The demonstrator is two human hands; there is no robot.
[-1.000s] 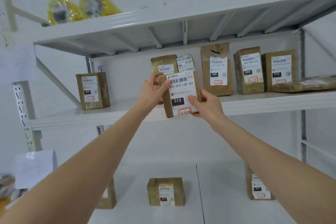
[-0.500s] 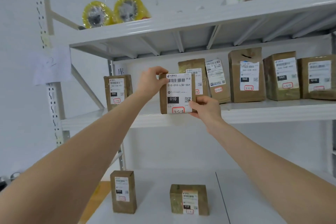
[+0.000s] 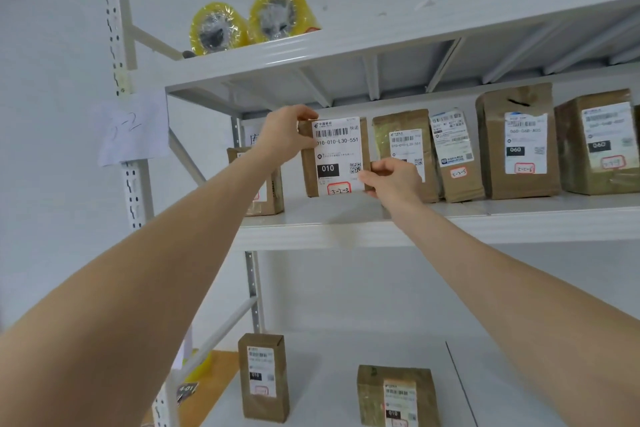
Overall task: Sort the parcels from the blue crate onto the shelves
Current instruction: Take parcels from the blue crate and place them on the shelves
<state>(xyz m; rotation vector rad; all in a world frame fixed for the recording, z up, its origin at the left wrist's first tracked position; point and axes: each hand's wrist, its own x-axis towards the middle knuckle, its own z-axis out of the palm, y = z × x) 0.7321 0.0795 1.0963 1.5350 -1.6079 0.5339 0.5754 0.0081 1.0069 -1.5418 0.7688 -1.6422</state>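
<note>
The left hand [image 3: 284, 135] grips the top left corner of a brown parcel [image 3: 337, 156], fingers curled over its upper edge and thumb on the front. The right hand [image 3: 391, 180] pinches the lower right corner. The parcel stands upright between them with its white label facing out. Its lower edge is down at the board of the middle shelf [image 3: 346, 232], though I cannot tell if its weight rests there yet.

Just right of the grip stands a second parcel [image 3: 403, 146], very close to the held one, and beyond it a row of three more [image 3: 519, 146]. Left of the grip, partly hidden behind the left wrist, stands a shorter parcel [image 3: 266, 198]. The held one is going into the gap between these neighbours.

Below the grip, two parcels [image 3: 265, 378] stand well apart on the lower shelf [image 3: 322, 392]. Above it, yellow tape rolls [image 3: 218, 28] lie on the top shelf.

Judging by this, the sorting is well under way: several parcels are already placed and this one is nearly set, with only the release left. The blue crate is out of view, so how many remain cannot be told.
</note>
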